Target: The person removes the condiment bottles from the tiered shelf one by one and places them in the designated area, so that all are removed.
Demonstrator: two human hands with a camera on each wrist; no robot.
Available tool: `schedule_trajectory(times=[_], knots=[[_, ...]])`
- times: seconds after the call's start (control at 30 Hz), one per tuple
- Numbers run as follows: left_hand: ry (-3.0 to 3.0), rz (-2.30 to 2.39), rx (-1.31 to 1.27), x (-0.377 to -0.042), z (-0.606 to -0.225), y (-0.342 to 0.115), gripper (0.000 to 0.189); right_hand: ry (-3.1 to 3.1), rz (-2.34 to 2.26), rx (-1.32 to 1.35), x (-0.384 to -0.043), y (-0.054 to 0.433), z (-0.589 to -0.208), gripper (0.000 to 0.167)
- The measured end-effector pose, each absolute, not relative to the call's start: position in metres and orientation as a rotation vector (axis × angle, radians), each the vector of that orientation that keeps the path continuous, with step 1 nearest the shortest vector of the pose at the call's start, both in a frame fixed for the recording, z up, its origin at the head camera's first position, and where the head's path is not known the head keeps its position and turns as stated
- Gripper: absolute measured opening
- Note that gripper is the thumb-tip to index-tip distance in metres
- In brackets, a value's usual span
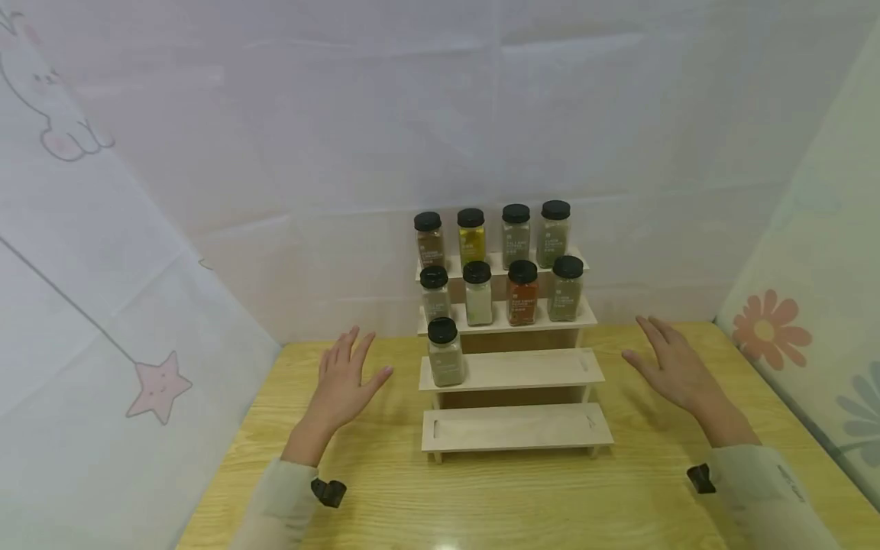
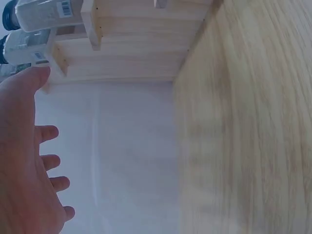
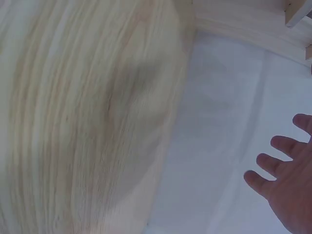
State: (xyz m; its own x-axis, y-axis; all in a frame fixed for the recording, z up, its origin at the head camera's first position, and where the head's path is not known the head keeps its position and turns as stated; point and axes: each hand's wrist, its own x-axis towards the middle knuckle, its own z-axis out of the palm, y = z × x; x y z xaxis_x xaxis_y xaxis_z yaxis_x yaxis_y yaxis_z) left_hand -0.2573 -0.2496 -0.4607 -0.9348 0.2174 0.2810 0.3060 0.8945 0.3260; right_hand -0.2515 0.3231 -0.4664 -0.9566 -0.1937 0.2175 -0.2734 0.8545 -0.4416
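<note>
A stepped wooden rack [image 1: 519, 426] with several tiers stands on the table between my hands. Square glass spice jars with black lids fill its two upper tiers, among them a yellow one [image 1: 472, 246] and a red one [image 1: 523, 299]. A single pale jar [image 1: 446, 360] stands at the left end of the third tier; the lowest tier is bare. My left hand [image 1: 346, 387], fingers spread, hovers left of the rack and holds nothing. On the other side my right hand [image 1: 677, 370] is likewise spread and holds nothing, apart from the rack.
The light wooden table [image 1: 522, 504] runs back to a white cloth backdrop [image 1: 344, 153]. Patterned cloth walls stand at both sides, with a pink star [image 1: 160, 387] on the left and a red flower [image 1: 771, 330] on the right.
</note>
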Motion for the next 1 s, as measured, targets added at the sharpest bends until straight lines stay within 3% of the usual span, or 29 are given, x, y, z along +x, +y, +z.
schedule_trajectory(times=[0.47, 1.0], knots=[[-2.63, -0.946, -0.481, -0.252, -0.434, -0.23, 0.064, -2.728, 1.241, 0.297, -0.251, 0.306, -0.461, 0.072], [-2.45, -1.247, -0.602, -0.247, -0.419, -0.206, 0.059, -2.521, 1.947, 0.183, -0.249, 0.289, -0.455, 0.067]])
